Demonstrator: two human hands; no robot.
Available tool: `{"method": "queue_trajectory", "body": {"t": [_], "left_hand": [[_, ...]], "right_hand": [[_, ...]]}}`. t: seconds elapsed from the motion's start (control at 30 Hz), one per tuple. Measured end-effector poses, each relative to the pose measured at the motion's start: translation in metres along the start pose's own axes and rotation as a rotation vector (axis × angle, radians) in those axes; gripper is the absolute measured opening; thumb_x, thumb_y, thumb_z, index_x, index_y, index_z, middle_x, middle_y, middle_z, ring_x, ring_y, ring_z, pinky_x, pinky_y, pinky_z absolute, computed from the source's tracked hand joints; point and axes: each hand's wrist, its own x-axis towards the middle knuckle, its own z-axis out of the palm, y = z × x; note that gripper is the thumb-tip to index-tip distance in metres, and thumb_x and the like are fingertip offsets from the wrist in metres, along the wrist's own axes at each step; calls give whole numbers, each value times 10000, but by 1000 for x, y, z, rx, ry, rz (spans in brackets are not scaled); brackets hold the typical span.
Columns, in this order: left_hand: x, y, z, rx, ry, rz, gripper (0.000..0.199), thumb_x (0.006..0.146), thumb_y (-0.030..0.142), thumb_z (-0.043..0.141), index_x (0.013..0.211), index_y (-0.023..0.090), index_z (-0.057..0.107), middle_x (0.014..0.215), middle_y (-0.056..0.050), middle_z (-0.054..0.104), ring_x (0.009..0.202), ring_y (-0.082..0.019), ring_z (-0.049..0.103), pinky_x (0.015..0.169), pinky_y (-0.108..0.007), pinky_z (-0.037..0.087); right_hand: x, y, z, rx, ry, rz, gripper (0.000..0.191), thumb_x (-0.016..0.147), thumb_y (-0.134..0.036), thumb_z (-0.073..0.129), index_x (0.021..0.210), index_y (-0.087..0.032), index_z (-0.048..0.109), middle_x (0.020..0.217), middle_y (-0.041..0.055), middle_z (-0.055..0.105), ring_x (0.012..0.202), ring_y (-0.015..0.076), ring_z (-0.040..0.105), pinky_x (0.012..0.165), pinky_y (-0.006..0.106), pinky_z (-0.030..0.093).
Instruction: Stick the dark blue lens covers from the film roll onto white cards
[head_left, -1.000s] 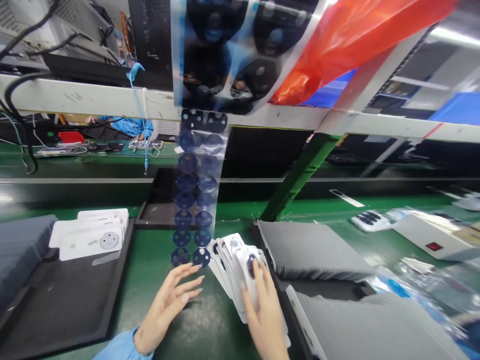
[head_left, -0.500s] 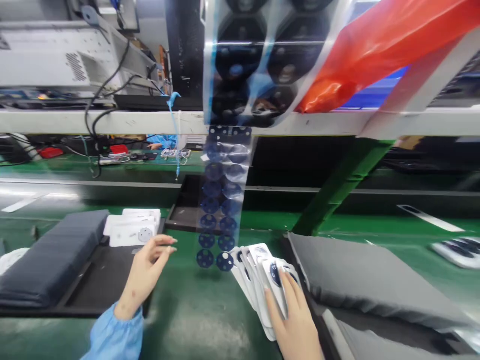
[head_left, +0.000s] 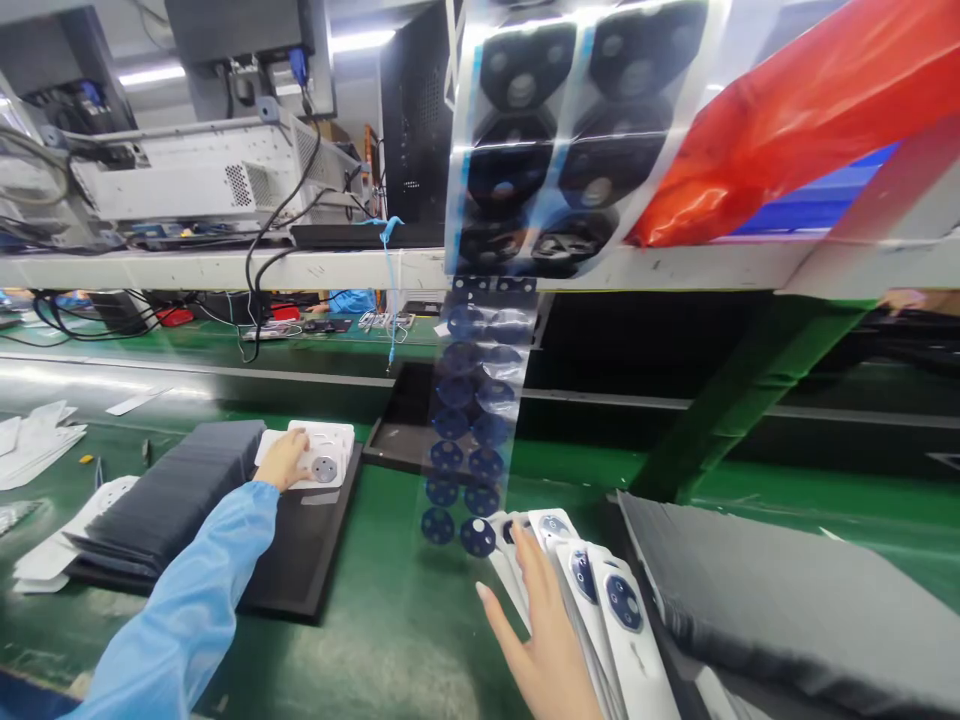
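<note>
My left hand reaches to the stack of white panels with round camera plates at the far end of the black tray on the left. Its thumb and fingers are curled on the top white panel, which still lies on the stack. My right hand is stretched out, fingers extended, over a fanned row of white phone back panels with dark round camera areas. It covers part of that row. Beside it hangs a clear strip of dark round camera stickers, its lower end near the row.
A grey padded cover lies on the right, and a dark folded cloth rests on the left tray. Loose white sheets lie far left. A shelf beam crosses above the green bench, with a red plastic bag hanging over it.
My left hand has moved forward onto the white panel stack. My right hand has shifted left across the fanned panels, uncovering the ones on the right. The view has turned left.
</note>
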Motion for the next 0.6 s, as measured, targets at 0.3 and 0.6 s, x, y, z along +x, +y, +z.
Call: {"method": "queue_trajectory", "body": {"t": [0.3,0.6], "left_hand": [[-13,28,-33,-68,51,-59,245,859,409,508,1021,239,576,862,-40,704,757,-254,662,731,-335,477],[-51,140,-8,-745,67,81,318,858,271,461,1052,205,704,1149,-102,678,1109,-280,598,1024,-430,417]], "right_hand": [[6,13,3,-61,60,-91,593,957,-431,449,1495,-287,247,1531,102,314,1389,336,334,1060,555,404],[33,-9,17,-233,124,-379,578,951,-349,505,1489,-315,297,1583,81,202,1413,369,265,1083,616,342]]}}
